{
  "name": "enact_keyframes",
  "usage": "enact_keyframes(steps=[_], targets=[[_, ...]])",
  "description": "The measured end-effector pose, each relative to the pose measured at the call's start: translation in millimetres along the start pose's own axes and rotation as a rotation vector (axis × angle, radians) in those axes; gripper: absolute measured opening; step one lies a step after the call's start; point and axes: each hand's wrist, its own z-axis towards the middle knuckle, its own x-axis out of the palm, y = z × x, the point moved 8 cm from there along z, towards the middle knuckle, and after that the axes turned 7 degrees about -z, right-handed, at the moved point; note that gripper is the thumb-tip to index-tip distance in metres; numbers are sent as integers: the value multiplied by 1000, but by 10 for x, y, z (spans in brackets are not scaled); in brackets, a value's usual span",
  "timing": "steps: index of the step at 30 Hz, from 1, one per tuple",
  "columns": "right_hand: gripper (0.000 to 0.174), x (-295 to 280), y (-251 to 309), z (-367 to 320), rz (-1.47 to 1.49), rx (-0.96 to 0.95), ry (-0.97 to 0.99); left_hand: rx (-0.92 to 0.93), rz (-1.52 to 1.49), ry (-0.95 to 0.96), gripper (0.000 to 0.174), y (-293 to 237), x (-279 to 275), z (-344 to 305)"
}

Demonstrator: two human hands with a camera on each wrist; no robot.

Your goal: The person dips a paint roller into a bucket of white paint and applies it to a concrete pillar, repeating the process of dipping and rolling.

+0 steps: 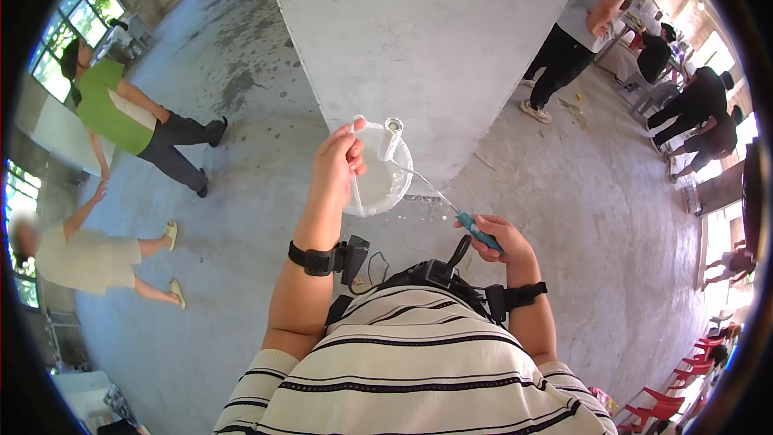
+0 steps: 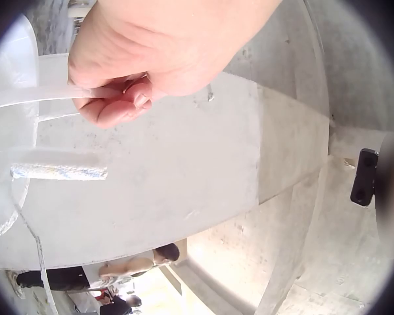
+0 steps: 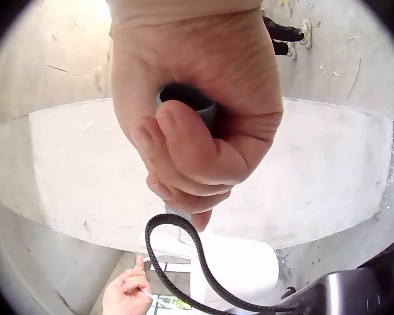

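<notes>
My left hand grips the white strap-like handle of a white plastic bucket, its fingers curled round it. The bucket hangs below that hand, and its rim is smeared with white. In my right hand is the teal handle of a paint roller, with the fingers wrapped round it. The thin metal rod runs up to the white roller sleeve, which overlaps the bucket's far rim in the head view. White coating covers the sleeve in the left wrist view.
A broad grey-white pillar stands right ahead. Two people, one in a green top, are at the left. Another person stands beyond the pillar at the right, with several more behind. Red chairs line the lower right.
</notes>
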Motion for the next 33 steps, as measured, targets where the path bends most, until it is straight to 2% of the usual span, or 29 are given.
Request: enact_keyframes(steps=[4,9,12,21,33], targets=[[38,-12,8,-26,-52,23,-46,-2,8,1,29,-25,2,-3],[38,49,6,-33,11,-21,47,-8,13,14,30,-8,-5,9],[38,43,43,-46,-42,17,-29,-1,0,18,30,-29,35,16],[37,14,-9,-44,-119,26,-61,7,-10,19,32,-13,1,52],[39,45,59,-104,-164,37,-29,-19,-15,-8,29,-8,26,32]])
